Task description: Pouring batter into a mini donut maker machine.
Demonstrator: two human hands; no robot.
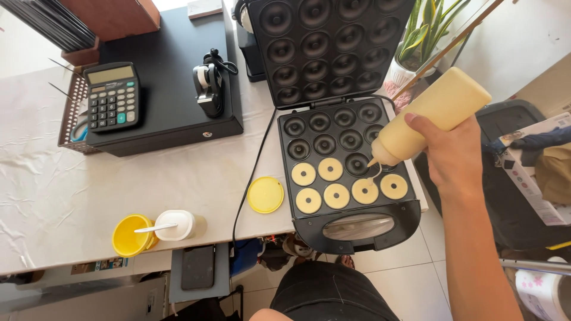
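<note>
So the right hand (455, 151) is squeezing a tilted batter bottle (431, 116), fingers wrapped around it, over the doughnut maker (345, 163) on the bench (119, 184); six near moulds are lying filled, a seventh is filling, and the far ones are sitting empty.

Single head-worn view, looking steeply down, close over table (71, 196) and floor

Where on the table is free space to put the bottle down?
Bare table lies between the black box, yellow lid and yellow cup. It is crowded around the donut maker, where the right hand tilts the squeeze bottle.
</note>
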